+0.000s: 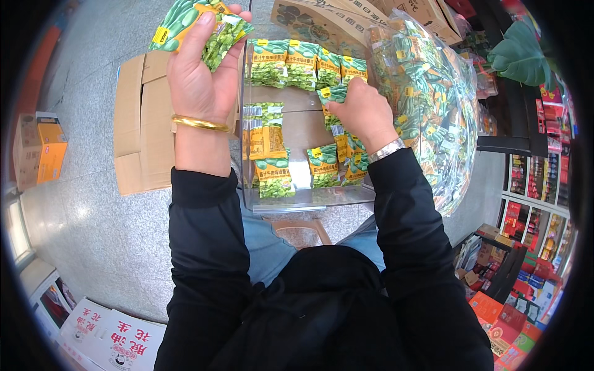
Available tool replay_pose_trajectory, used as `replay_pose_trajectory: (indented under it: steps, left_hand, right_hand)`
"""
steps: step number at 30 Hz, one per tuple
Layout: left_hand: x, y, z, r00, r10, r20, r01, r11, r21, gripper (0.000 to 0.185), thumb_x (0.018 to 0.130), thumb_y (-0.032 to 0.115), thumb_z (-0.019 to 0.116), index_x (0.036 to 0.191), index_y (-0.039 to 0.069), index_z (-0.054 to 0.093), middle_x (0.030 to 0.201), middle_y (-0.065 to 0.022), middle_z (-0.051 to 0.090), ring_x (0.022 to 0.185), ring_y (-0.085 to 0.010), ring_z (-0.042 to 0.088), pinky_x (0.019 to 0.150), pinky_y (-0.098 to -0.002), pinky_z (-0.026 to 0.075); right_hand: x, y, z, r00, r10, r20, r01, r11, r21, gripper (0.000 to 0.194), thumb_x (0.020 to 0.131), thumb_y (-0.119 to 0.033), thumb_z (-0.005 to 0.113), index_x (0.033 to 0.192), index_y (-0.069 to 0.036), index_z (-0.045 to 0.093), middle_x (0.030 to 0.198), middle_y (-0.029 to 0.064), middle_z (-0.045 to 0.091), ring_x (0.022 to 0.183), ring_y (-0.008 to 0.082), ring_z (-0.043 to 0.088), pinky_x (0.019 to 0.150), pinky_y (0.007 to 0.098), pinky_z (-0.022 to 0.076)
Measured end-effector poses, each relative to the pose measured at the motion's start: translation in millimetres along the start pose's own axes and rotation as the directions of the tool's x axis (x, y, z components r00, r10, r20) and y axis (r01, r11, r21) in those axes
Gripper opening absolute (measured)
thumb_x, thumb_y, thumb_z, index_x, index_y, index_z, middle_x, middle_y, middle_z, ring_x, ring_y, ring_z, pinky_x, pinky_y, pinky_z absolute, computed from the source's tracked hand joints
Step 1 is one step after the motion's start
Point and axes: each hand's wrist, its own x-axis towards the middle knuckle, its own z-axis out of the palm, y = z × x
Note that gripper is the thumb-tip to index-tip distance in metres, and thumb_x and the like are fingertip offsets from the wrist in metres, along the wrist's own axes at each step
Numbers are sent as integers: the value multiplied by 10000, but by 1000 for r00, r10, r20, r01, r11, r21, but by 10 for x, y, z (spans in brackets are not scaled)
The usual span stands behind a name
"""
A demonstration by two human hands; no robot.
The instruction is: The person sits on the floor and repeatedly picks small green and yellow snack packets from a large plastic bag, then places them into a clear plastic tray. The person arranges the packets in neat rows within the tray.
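Note:
Several green and orange snack packets [184, 21] are held in my left hand [204, 69], raised at the upper left beyond a clear plastic bin [297, 202]. My right hand [364, 111] is inside the bin, its thumb and fingers on a snack packet [330, 95] near the right wall. A row of upright packets [301, 65] stands along the bin's far side. More packets [274, 178] lie at its near left, some showing their orange backs, and others [323, 164] lie at its near right. Brown cardboard shows at the bin's bottom.
A large clear bag full of similar packets [431, 116] stands against the bin's right side. Flattened cardboard [144, 125] lies to the left, with an orange and brown carton [41, 148] farther out. Cartons [325, 23] stand behind the bin, and stocked shelves [533, 204] line the right.

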Motion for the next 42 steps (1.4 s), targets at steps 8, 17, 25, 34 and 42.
replay_pose_trajectory:
  steps: [8,17,25,34,42]
  left_hand:
    - [-4,11,8,1000,-9,9,9,1000,-14,262,986,150,598,1199,-1,577,1177,-221,658,1127,-323,645,1009,-434,524]
    - [-3,-19,21,1000,9,-15,-9,1000,18,266,983,149,598,1204,0,580,1181,-227,657,1120,-327,649,999,-430,533]
    - [-8,-15,29,1000,2,-13,-2,1000,13,288,984,154,598,1223,-4,569,1197,-230,651,1132,-326,645,999,-432,534]
    - [-10,-19,21,1000,0,-22,0,1000,9,289,987,160,598,1221,-7,564,1195,-230,651,1130,-322,644,1008,-432,529]
    - [-9,-5,16,1000,5,-18,-5,1000,-4,288,981,155,607,1212,-12,568,1184,-227,653,1125,-325,645,1011,-434,527]
  right_hand:
    - [-21,101,105,989,-117,90,115,993,35,356,788,-328,790,945,-20,704,989,180,729,952,375,698,830,472,547]
    - [470,259,-14,985,74,-159,54,735,676,280,856,-220,722,888,54,674,827,180,702,752,288,676,703,415,510]
    - [811,192,281,986,148,-74,-46,677,735,334,866,-275,738,949,45,696,888,128,689,839,243,636,765,367,499]
    - [758,61,143,981,105,-163,-40,932,361,448,846,-394,729,1028,16,723,1060,237,713,1048,403,669,902,452,536]
    - [481,48,164,928,-9,-372,159,914,373,449,817,-330,771,1138,-22,708,1132,211,652,1057,374,640,919,438,522]
